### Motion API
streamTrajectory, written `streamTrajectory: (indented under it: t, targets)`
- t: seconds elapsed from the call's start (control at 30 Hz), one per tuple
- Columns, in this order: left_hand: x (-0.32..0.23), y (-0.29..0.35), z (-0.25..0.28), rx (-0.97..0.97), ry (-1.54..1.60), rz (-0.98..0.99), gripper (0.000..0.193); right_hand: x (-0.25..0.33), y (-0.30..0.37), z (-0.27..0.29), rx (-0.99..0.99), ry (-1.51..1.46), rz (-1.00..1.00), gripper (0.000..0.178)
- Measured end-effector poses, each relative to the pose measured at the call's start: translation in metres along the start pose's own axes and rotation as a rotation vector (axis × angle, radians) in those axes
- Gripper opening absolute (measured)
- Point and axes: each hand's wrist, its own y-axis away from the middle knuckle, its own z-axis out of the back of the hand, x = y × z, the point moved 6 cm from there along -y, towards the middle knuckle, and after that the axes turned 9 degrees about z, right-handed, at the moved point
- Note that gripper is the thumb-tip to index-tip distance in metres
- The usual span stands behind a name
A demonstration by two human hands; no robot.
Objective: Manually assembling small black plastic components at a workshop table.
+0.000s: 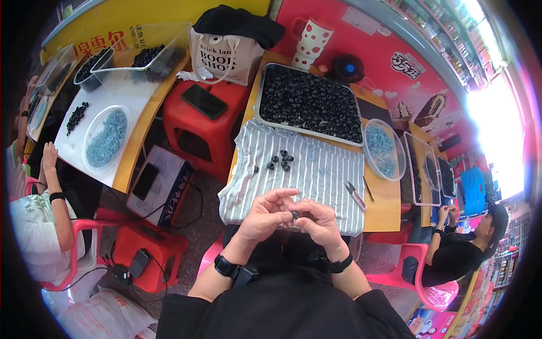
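Close to my body, my left hand (264, 216) and my right hand (318, 219) meet over the near edge of a striped cloth (243, 192). Both pinch a small black ring-like part (294, 214) between thumbs and fingertips; the fingers partly hide it. Beyond my hands, several loose black parts (280, 161) and some tiny clear-blue pieces (322, 169) lie on the cloth. A pair of pliers or snips (355, 196) rests to the right of my right hand. Farther back stands a tray (261, 107) full of black parts, with a tub (402, 161) of blue pieces to its right.
Dark tweezers (369, 189) lie by the cloth. A polka-dot tumbler (312, 44) and a tote bag (217, 56) stand behind. Left, a phone (204, 101) is on a red stool (197, 127). People sit at tables on both sides, with another blue-piece tub (125, 135) at the left.
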Motion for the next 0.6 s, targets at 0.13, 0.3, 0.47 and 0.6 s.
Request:
streamTrajectory:
  t: [0.13, 0.3, 0.47, 0.6]
  targets:
    - [0.002, -0.003, -0.004, 0.009, -0.021, 0.021, 0.051, 0.001, 0.002, 0.002, 0.000, -0.072, 0.037, 0.017]
    - [0.004, -0.004, -0.001, 0.021, -0.028, 0.061, 0.048, 0.006, -0.001, 0.001, 0.019, 0.169, 0.103, 0.014]
    - [0.006, 0.000, 0.006, 0.069, -0.089, 0.033, 0.048, 0.007, -0.002, -0.006, 0.059, 0.131, 0.180, 0.006]
    - [0.014, -0.010, -0.008, 0.021, -0.179, 0.079, 0.053, 0.014, 0.014, 0.019, 0.005, 0.005, 0.078, 0.013]
